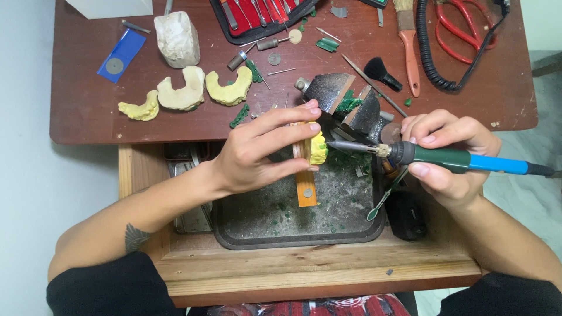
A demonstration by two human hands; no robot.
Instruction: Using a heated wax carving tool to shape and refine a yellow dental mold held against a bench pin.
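My left hand (257,153) grips a small yellow dental cast (318,147) against a wooden bench peg (305,186), over a dark tray. My right hand (446,157) holds a green and blue electric heating tool (451,159) like a pen. Its metal tip (344,146) points left and ends just beside the yellow cast. A thin green-ended spatula (386,196) hangs below my right fingers.
A dark tray (293,234) littered with green wax chips sits in an open wooden drawer (304,269). On the brown tabletop lie three plaster jaw casts (181,90), a white block (177,38), a small vise (345,102), brushes (410,52), red scissors (462,26), a coiled cable (430,52) and an instrument case (257,14).
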